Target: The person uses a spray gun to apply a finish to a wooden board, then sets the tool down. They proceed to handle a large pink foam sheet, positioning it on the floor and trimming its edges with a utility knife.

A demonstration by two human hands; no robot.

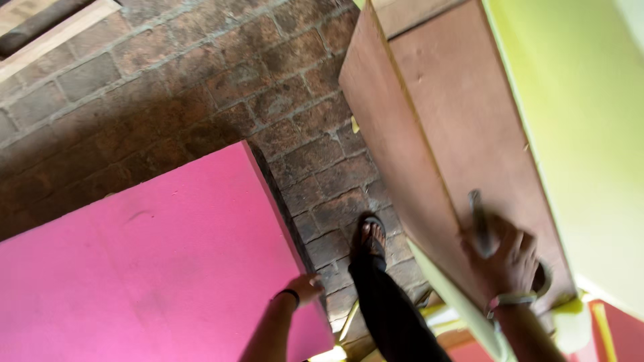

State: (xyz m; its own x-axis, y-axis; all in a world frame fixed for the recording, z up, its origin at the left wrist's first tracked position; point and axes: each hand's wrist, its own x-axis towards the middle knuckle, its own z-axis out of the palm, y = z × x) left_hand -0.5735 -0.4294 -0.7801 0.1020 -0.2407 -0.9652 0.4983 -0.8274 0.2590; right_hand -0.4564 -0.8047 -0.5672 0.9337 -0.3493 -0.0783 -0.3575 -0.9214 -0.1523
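While the brick floor [201, 94] is viewed from above, the left hand [305, 288] is seen closed on the edge of a large flat pink foam sheet [147, 268] lying on the floor at lower left. The right hand [506, 258] is wrapped around a blurred grey tool [479, 221] pressed against a brown wooden board [436, 127] beside a yellow-green panel [577, 134]. A sandalled foot [372, 241] stands between them.

Worn reddish-brown brick floor [201, 87] with pale mortar lines, dim toward the left; pale wooden plank [54, 33] across the upper left corner; bright yellow-green wall [590, 134] along the right side
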